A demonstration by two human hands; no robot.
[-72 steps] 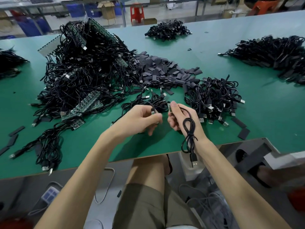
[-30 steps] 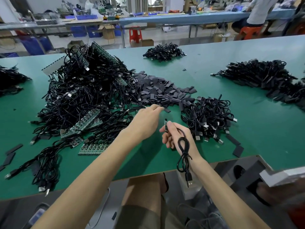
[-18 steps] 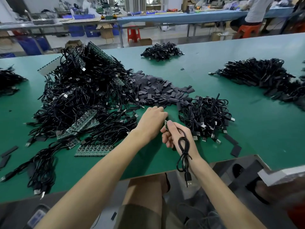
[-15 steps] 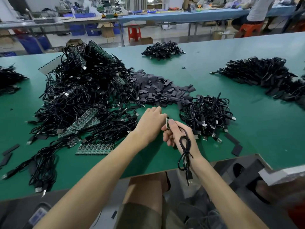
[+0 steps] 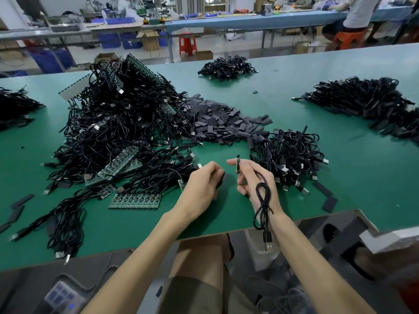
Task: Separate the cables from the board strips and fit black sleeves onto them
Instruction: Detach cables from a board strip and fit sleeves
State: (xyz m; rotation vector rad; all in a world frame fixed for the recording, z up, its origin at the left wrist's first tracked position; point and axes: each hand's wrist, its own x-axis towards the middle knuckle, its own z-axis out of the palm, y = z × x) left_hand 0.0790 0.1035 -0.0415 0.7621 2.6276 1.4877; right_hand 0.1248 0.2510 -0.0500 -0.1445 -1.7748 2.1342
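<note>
My right hand (image 5: 254, 180) pinches the small board end (image 5: 238, 164) of a bundled black cable (image 5: 263, 205), which hangs over my wrist with its USB plug (image 5: 268, 242) below the table edge. My left hand (image 5: 204, 184) holds a black sleeve (image 5: 223, 179) in curled fingers, a short gap left of the board end. A loose heap of black sleeves (image 5: 224, 121) lies behind my hands. A big tangle of cables on green board strips (image 5: 118, 123) fills the left. One green board strip (image 5: 136, 200) lies flat near my left hand.
A pile of separated cables (image 5: 288, 155) sits right of my hands. More cable piles lie at the far right (image 5: 362, 100), back centre (image 5: 226, 68) and far left (image 5: 13, 109). Loose sleeves (image 5: 328, 200) dot the green table (image 5: 362, 168). A person sits at a far bench.
My left hand reached to the sleeve heap, then drew back toward me holding a black sleeve. My right hand kept its hold on the cable.
</note>
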